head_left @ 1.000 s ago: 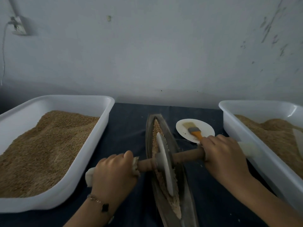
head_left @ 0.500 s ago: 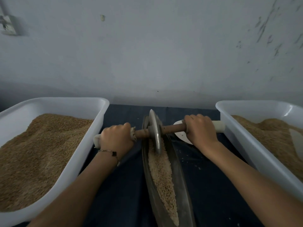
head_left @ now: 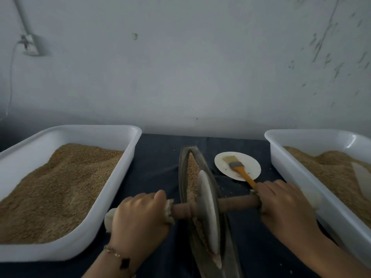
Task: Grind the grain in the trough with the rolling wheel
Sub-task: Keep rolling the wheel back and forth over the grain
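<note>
As both hands [head_left: 140, 215] grip, wheel [head_left: 207, 213] in trough [head_left: 215, 181]

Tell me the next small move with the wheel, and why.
Probably roll the wheel forward, away from the body. Both hands, left hand and right hand, grip its axle, it sits near the trough's near end, and grain lies ahead.
</note>
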